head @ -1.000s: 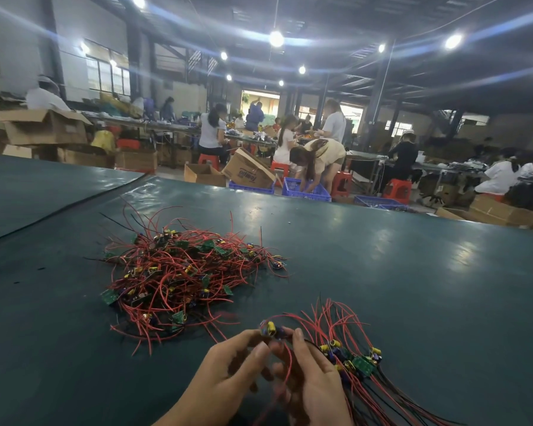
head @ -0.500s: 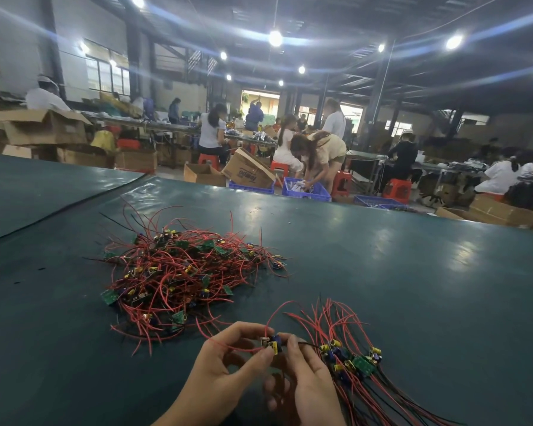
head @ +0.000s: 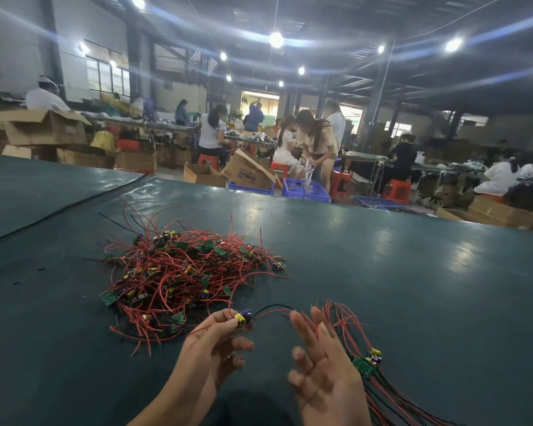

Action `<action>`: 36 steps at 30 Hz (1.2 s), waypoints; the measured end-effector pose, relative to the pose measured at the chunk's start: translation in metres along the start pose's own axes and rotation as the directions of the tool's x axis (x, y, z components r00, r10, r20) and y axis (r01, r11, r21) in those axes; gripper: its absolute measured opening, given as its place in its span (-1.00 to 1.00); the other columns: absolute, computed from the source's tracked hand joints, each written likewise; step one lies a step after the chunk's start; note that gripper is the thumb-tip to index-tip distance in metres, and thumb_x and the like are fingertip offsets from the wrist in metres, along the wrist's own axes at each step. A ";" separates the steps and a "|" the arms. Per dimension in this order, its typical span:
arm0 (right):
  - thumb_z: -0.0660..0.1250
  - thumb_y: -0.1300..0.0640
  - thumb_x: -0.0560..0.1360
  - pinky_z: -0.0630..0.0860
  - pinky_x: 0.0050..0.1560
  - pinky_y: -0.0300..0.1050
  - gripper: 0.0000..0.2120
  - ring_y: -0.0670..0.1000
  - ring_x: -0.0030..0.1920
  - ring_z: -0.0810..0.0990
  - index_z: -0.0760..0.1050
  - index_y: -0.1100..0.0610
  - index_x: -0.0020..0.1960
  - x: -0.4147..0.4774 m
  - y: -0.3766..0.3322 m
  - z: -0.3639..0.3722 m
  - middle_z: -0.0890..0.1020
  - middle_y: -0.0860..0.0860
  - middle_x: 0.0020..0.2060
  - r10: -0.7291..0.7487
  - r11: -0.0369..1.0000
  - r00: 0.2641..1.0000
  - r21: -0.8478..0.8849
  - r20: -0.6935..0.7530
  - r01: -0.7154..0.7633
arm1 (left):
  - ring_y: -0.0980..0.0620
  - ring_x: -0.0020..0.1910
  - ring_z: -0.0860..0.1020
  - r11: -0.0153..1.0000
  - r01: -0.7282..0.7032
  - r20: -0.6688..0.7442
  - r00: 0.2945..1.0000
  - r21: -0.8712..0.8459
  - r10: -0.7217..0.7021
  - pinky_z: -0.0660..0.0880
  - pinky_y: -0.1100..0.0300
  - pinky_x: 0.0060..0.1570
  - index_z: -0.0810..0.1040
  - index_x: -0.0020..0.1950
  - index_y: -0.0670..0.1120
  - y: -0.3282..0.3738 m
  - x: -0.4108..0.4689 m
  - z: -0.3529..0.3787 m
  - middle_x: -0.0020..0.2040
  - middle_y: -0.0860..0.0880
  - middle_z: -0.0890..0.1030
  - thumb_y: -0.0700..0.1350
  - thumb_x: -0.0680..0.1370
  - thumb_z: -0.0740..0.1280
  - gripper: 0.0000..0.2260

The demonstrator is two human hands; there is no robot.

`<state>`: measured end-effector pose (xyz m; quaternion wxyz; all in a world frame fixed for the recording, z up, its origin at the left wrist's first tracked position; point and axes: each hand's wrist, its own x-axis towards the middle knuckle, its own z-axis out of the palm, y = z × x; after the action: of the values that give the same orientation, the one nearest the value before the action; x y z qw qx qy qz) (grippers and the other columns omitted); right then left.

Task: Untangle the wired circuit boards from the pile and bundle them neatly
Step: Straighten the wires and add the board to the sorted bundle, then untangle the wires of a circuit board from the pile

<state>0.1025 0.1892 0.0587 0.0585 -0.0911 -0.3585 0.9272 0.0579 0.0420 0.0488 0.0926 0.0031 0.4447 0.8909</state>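
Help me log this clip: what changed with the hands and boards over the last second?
The hands drew apart. The left hand keeps pinching the small board and carried it slightly left and away. The right hand let go of it, opened with fingers straight and shifted right, the wires trailing toward its fingertips. The tangled pile and sorted bundle on the table stayed put.

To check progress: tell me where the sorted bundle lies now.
In the head view the bundle lies low on the right of the table, just right of the open right hand, well apart from the pile at centre-left.
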 end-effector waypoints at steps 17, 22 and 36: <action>0.43 0.29 0.42 0.40 -0.62 -0.23 -0.87 -0.04 -0.53 0.54 0.67 0.12 -0.25 -0.008 0.029 0.009 0.64 0.13 -0.43 -0.317 0.826 0.949 -0.494 -0.009 0.271 | 0.01 -0.53 0.55 1.000 -0.014 0.014 1.000 0.026 0.014 0.43 0.26 -0.59 0.47 -0.13 -0.18 -0.005 0.001 0.000 -0.34 -0.11 0.63 -0.47 0.48 0.19 -0.79; 0.35 0.24 0.51 0.43 -0.45 -0.41 -0.86 -0.19 -0.49 0.56 0.68 0.08 -0.07 -0.006 0.037 0.012 0.65 0.02 -0.47 -0.286 0.820 0.958 -0.518 -0.001 0.244 | -0.07 -0.51 0.53 0.971 0.197 0.162 0.963 0.135 -0.218 0.39 0.23 -0.52 0.46 -0.22 -0.21 -0.007 -0.002 0.001 -0.40 -0.17 0.50 -0.46 0.15 0.29 -0.73; 0.38 0.29 0.47 0.45 -0.48 -0.37 -0.91 -0.12 -0.51 0.56 0.62 0.25 -0.21 0.004 0.037 0.003 0.63 0.06 -0.48 -0.259 0.860 0.962 -0.473 -0.085 0.189 | -0.03 -0.45 0.50 0.962 0.066 0.139 0.985 0.263 -0.106 0.43 0.21 -0.45 0.53 -0.29 -0.16 -0.017 0.002 -0.013 -0.32 -0.22 0.52 -0.05 0.32 0.45 -0.80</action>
<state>0.0963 0.1611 0.0351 0.1688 -0.1275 -0.5710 0.7932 0.0576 0.0422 0.0275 0.1638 0.0634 0.5480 0.8178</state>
